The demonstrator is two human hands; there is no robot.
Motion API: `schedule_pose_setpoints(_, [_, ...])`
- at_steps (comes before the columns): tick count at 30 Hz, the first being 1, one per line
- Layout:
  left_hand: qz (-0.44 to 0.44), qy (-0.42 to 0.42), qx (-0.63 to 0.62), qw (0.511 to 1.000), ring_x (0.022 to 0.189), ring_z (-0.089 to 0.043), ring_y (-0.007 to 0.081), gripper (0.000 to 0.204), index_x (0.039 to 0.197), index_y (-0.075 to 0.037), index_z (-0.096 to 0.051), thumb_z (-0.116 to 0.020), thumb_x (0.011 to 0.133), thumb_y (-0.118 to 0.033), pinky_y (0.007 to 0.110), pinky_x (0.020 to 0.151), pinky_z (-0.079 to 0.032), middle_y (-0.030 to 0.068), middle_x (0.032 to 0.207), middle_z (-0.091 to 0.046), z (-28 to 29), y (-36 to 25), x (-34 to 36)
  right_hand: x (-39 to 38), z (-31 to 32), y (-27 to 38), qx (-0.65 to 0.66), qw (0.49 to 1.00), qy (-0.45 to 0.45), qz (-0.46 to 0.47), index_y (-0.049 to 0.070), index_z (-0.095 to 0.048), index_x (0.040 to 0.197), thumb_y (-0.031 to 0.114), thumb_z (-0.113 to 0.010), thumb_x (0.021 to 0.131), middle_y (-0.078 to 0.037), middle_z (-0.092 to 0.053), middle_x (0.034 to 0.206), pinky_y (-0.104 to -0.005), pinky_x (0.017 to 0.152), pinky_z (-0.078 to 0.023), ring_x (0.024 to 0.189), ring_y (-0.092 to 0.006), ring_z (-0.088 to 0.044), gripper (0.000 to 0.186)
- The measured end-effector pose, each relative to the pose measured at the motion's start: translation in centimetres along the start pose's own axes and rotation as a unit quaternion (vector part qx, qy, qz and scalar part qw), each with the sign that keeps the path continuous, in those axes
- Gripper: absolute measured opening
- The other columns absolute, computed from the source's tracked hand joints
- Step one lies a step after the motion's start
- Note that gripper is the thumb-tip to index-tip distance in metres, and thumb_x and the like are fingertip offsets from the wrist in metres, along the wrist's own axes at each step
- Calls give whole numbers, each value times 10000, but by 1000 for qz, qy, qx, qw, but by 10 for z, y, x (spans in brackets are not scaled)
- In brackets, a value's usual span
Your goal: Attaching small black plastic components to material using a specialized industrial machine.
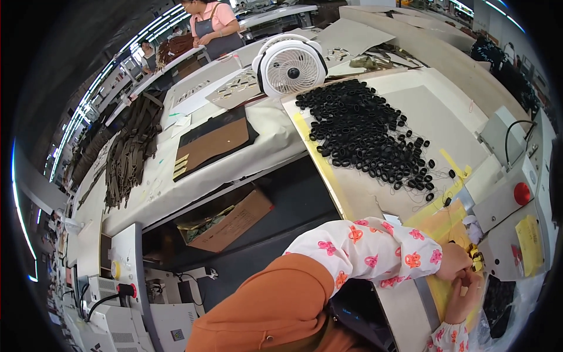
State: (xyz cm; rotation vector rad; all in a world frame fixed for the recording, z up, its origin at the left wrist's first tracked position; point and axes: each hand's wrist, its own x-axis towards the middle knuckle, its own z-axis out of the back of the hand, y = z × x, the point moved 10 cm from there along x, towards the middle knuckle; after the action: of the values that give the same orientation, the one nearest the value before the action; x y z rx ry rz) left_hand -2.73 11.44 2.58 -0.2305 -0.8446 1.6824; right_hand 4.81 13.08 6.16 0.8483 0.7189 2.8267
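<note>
My left hand [454, 261], in a white sleeve with pink and orange prints, reaches across to the work spot at the right. Its fingers are bent closed beside a small yellow-and-black part [476, 257]. Just below it, my right hand [464, 298] has its fingers pinched together, and the fingertips of both hands meet. Whatever lies between them is too small and covered to make out. Beyond my hands, a big heap of small black loops [366, 132] with loose thread ends spreads over the board. A few loops trail from the heap toward my hands.
A grey-white machine [510, 202] with a red knob stands right beside my hands. Clear plastic [501, 328] lies near my right hand. At the back stands a white fan [293, 71]. Brown straps [132, 146] cover the left table; a cardboard box [231, 223] sits beneath. Co-workers are farther off.
</note>
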Motion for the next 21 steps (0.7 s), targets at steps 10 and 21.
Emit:
schedule_pose_setpoints(10, [11,23,-17,1000,695,-581,287,154,735,-92,-609,-569,696,-235,385,614,-443,95,682,-599,-5,1,-6,-7,0,-2,21,999,-2,-26,8,-491,857,-53,-567,739,-80,-521,724,-270,584,-421,602,-180,-519,154])
schedule_pose_setpoints(21, [22,-25,-33,999,611,-563,224,211,853,-80,-609,-610,685,-207,324,566,-438,84,688,-580,21,20,-2,4,-1,-54,107,975,-46,-190,4,-572,804,26,-654,677,-40,-560,634,-230,527,-432,567,-100,-527,153])
